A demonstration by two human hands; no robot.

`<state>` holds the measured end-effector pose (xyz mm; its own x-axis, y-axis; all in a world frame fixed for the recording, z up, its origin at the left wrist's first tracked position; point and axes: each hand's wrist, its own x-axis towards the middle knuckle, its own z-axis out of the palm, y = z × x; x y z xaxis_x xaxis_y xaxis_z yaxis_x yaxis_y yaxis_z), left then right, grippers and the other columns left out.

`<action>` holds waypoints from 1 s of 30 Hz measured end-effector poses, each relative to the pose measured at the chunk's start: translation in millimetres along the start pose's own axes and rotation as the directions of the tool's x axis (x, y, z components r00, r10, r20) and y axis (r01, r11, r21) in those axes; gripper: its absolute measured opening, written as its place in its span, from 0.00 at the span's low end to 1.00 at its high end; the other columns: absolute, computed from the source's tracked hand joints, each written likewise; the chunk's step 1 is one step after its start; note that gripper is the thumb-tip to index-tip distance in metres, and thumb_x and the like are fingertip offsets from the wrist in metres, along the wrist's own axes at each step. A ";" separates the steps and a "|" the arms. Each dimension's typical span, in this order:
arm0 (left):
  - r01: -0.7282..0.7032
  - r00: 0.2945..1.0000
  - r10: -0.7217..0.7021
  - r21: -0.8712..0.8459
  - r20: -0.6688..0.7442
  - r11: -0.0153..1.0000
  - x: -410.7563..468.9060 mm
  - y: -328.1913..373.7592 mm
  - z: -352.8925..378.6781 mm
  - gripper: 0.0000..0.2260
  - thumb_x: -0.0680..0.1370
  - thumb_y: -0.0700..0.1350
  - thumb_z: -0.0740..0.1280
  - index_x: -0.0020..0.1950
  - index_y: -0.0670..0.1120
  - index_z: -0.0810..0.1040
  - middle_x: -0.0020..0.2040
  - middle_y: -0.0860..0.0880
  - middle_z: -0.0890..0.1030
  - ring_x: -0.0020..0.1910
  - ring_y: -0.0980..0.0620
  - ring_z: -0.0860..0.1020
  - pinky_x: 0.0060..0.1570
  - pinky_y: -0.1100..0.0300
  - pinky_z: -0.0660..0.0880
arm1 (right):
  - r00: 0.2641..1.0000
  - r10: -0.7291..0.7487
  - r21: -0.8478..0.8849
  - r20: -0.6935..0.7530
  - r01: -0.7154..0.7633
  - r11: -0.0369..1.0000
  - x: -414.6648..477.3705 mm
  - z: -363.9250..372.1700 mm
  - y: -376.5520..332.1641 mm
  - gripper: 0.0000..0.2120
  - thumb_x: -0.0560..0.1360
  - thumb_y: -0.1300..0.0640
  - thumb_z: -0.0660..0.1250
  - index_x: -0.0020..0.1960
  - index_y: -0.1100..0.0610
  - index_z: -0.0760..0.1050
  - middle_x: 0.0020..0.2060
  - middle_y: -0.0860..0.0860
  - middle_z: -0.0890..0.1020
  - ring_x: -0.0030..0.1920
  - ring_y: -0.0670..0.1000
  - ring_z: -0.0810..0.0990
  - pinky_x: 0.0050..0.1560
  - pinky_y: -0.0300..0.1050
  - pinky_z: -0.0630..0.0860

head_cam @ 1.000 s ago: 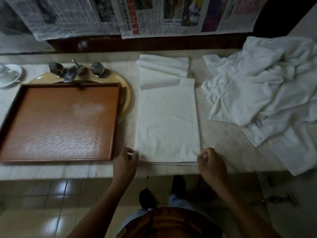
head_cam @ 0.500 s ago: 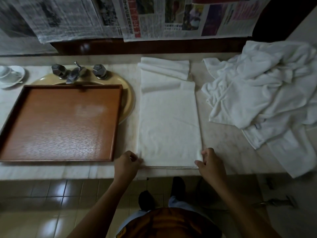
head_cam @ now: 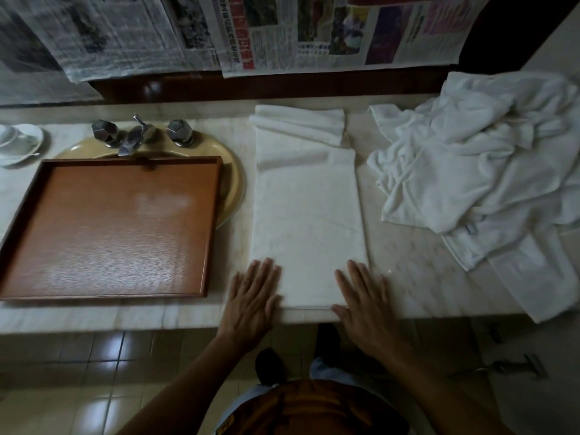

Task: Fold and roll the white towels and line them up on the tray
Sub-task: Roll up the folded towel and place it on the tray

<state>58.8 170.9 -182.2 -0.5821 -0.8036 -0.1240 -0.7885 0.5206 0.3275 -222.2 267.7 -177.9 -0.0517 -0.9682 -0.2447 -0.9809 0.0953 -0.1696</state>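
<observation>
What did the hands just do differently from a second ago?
The left hand and right hand let go of the near corners of the folded towel and now lie flat at its near end. The towel, the tray and the loose towel pile stayed put.

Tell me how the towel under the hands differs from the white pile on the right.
The folded towel lies flat as a neat rectangle; the pile is crumpled. The folded towel lies within the counter; the pile hangs over its front edge. The left hand and right hand rest flat on the folded towel; neither touches the pile. Both are white.
</observation>
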 end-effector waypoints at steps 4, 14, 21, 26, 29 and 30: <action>0.074 0.993 -0.079 -0.059 -0.082 0.995 -16.8 -18.3 -7.2 0.28 0.86 0.56 0.45 0.85 0.49 0.51 0.85 0.50 0.46 0.84 0.47 0.44 0.81 0.41 0.46 | 0.998 0.065 0.046 -0.023 -0.064 0.997 -9.7 -5.5 18.7 0.35 0.83 0.34 0.43 0.84 0.47 0.40 0.83 0.49 0.37 0.82 0.52 0.36 0.81 0.61 0.44; -0.293 0.956 0.294 -0.073 0.008 0.953 1.1 30.2 6.8 0.18 0.82 0.53 0.60 0.69 0.50 0.78 0.69 0.50 0.77 0.66 0.48 0.75 0.60 0.50 0.78 | 0.961 -0.197 0.232 -0.195 0.240 0.943 -4.8 -2.0 -31.0 0.20 0.79 0.57 0.57 0.67 0.55 0.79 0.68 0.53 0.78 0.68 0.55 0.74 0.65 0.57 0.77; -0.244 0.966 0.251 -0.091 0.069 0.965 -19.0 -4.5 -4.8 0.26 0.76 0.47 0.75 0.73 0.55 0.73 0.66 0.54 0.74 0.57 0.55 0.74 0.50 0.58 0.79 | 0.937 -0.317 0.222 -0.146 0.343 0.913 -19.0 -6.7 -5.7 0.26 0.72 0.53 0.78 0.68 0.51 0.76 0.65 0.48 0.77 0.65 0.49 0.74 0.62 0.47 0.77; -0.269 0.961 0.275 -0.126 0.029 0.955 -25.2 -4.6 -8.4 0.22 0.76 0.38 0.74 0.67 0.54 0.78 0.57 0.56 0.79 0.49 0.57 0.75 0.42 0.61 0.78 | 0.937 -0.326 0.237 -0.124 0.347 0.907 -20.6 -6.3 -0.7 0.22 0.71 0.70 0.72 0.60 0.50 0.79 0.57 0.45 0.79 0.57 0.47 0.77 0.53 0.47 0.81; -0.228 0.971 0.235 -0.117 0.053 0.967 -19.4 -10.8 -12.5 0.14 0.78 0.37 0.71 0.59 0.53 0.83 0.53 0.55 0.82 0.47 0.57 0.77 0.41 0.60 0.78 | 0.968 -0.244 0.322 -0.049 0.247 0.914 -15.1 -19.9 2.4 0.18 0.75 0.69 0.68 0.59 0.51 0.81 0.55 0.44 0.81 0.55 0.44 0.77 0.55 0.45 0.79; -0.195 0.976 0.205 -0.129 0.066 0.972 -16.5 -13.1 -15.3 0.12 0.79 0.38 0.70 0.57 0.53 0.83 0.52 0.54 0.82 0.46 0.57 0.77 0.42 0.60 0.78 | 0.978 -0.208 0.366 -0.009 0.197 0.910 -12.3 -25.8 2.5 0.16 0.77 0.68 0.67 0.59 0.51 0.82 0.55 0.44 0.81 0.55 0.43 0.78 0.56 0.43 0.78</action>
<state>81.8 172.9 -170.1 -0.7433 -0.6588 -0.1159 -0.6271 0.6259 0.4637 -228.8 273.8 -150.7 0.1521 -0.9688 -0.1955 -0.8339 -0.0196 -0.5516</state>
